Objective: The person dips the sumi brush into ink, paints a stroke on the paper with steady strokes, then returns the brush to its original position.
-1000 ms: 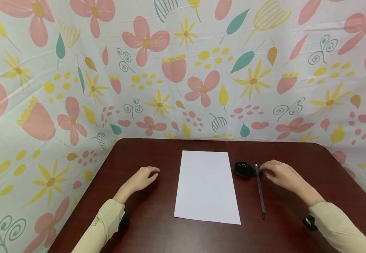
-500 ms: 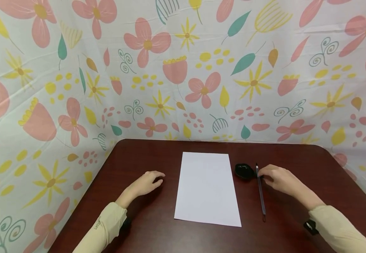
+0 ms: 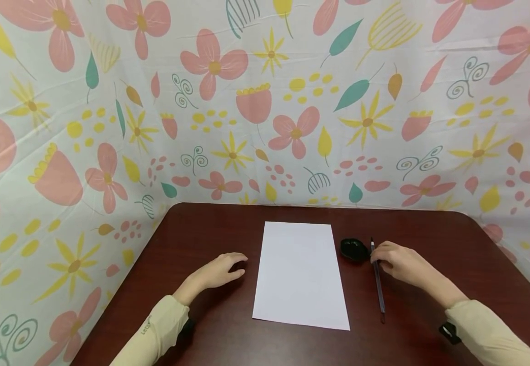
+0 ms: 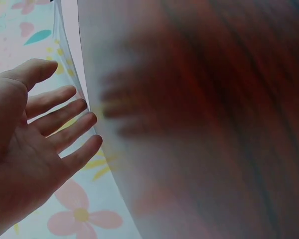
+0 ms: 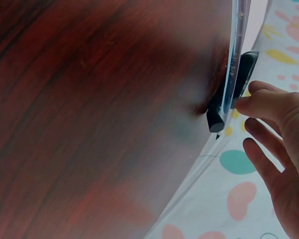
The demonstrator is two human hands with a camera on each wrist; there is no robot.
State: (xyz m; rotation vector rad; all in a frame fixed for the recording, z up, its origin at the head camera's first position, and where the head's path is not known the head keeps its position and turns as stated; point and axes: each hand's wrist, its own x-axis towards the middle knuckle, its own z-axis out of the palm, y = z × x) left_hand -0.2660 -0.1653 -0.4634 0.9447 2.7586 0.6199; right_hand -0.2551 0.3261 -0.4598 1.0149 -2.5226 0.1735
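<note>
- While the right hand [image 3: 402, 262] is at the brush [image 3: 379, 292], on the counter [image 3: 200, 229] right of the paper [image 3: 299, 277], its grip (pinch or mere touch) cannot be told
- Left of the paper: the left hand [image 3: 216, 272], relaxed, holding nothing
- Just right of the paper: black dish [image 3: 353, 250]
- Probable step: taking up the brush; next move calls for a secure thumb-and-finger hold

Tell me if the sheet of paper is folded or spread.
Spread: the paper lies flat on the table, all four corners showing, with no fold visible.
</note>
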